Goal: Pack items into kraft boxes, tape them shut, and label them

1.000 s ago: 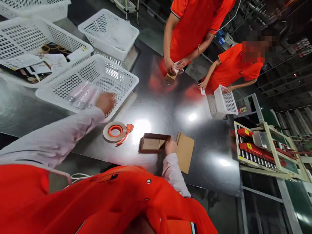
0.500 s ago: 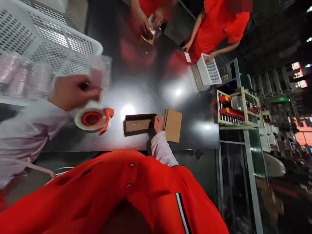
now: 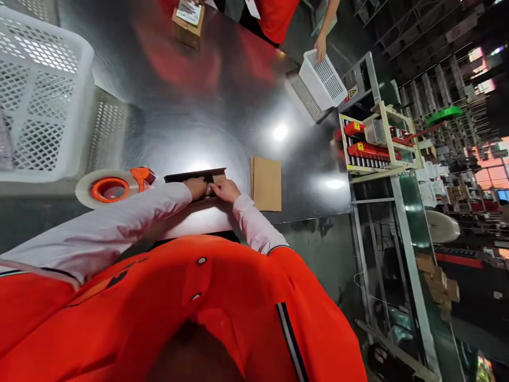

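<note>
An open, shallow cardboard box (image 3: 218, 174) lies on the dark metal table close to my body. My left hand (image 3: 196, 188) reaches into it from the left, its fingers curled and mostly hidden. From the right, my right hand (image 3: 225, 190) meets it over the box, fingers closed and pointing inward. A small clear, shiny bit shows between the fingertips; what it belongs to is hidden. Left of the box, beside my left forearm, lies a tape dispenser (image 3: 142, 177) with a large tape roll (image 3: 85, 191). Flat brown cardboard pieces (image 3: 267, 184) are stacked to the right.
A white perforated basket (image 3: 75, 116) stands at the left. Across the table is a taped carton (image 3: 186, 32) with papers on top. A co-worker's hand (image 3: 320, 48) touches a white basket (image 3: 324, 79) at the far right, near a roller conveyor (image 3: 368, 153).
My left hand moved from beside the left basket, where it had a bubble-wrapped packet, into the box. My right hand shifted to meet it. The camera view turned, and a co-worker's hands left view.
</note>
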`<control>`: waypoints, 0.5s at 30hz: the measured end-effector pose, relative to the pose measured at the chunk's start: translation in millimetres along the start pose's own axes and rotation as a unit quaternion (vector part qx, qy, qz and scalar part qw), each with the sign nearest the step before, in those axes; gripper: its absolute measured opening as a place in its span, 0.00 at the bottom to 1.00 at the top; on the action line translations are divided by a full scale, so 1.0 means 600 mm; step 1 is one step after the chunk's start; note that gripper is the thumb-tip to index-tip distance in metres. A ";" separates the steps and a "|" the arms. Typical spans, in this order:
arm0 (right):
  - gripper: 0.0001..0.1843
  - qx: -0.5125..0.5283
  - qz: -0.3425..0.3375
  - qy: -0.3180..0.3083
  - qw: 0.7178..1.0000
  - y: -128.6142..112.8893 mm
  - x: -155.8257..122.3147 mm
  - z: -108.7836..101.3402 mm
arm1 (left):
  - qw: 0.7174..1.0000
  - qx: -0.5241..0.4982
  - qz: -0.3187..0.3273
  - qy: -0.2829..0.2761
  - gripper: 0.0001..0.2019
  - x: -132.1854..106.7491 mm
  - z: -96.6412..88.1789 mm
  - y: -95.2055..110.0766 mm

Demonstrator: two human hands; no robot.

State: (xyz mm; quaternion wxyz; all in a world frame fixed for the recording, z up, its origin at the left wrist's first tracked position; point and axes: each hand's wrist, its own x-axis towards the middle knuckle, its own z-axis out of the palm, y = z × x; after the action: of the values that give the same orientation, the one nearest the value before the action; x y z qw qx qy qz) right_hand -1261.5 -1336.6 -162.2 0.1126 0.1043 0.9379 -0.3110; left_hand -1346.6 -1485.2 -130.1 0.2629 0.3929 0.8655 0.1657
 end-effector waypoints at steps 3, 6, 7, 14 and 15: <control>0.15 -0.010 0.009 -0.043 0.999 -0.004 0.026 -0.011 | 0.994 0.065 -0.088 0.023 0.29 -0.061 -0.034 -0.032; 0.12 0.013 -0.012 -0.077 0.997 0.000 0.041 -0.026 | 0.988 0.055 -0.143 -0.029 0.40 -0.104 -0.047 -0.060; 0.10 0.035 -0.025 -0.100 0.994 0.003 0.042 -0.032 | 0.990 0.042 -0.119 -0.067 0.41 -0.107 -0.044 -0.062; 0.18 0.088 -0.028 -0.055 0.994 0.020 0.039 -0.056 | 0.988 0.044 -0.095 -0.110 0.40 -0.057 0.012 -0.012; 0.25 0.064 -0.012 0.011 0.998 0.017 0.044 -0.051 | 0.989 0.044 -0.105 -0.098 0.39 -0.058 0.012 -0.006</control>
State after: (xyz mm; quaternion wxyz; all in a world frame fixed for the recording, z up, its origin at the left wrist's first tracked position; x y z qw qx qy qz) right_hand -1288.2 -1306.5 -151.1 0.0918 0.1035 0.9186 -0.3702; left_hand -1325.2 -1513.9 -126.7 0.3451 0.3257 0.8782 0.0594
